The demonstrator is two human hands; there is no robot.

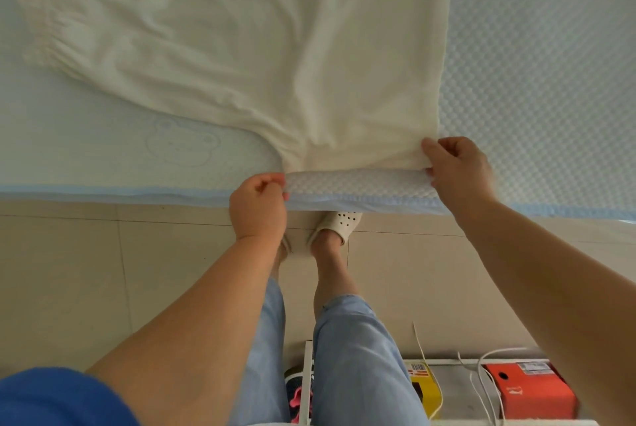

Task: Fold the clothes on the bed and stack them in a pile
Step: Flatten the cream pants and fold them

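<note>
Pale blue quilted bed (537, 64) holds one cream cotton garment (261, 47), unfolded (no pile visible); left hand (258, 205) and right hand (457, 167) fingers pinch its hem

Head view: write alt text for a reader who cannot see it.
Both hands pinch the near hem of a cream garment spread on a pale blue quilted bed, left hand and right hand at its two corners. Below are tiled floor and the person's slippered feet.

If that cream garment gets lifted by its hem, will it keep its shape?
Probably not: the cream garment lies in soft wrinkles, so it looks floppy and light. Held at two corners by the left hand and right hand, its middle would likely sag.
</note>
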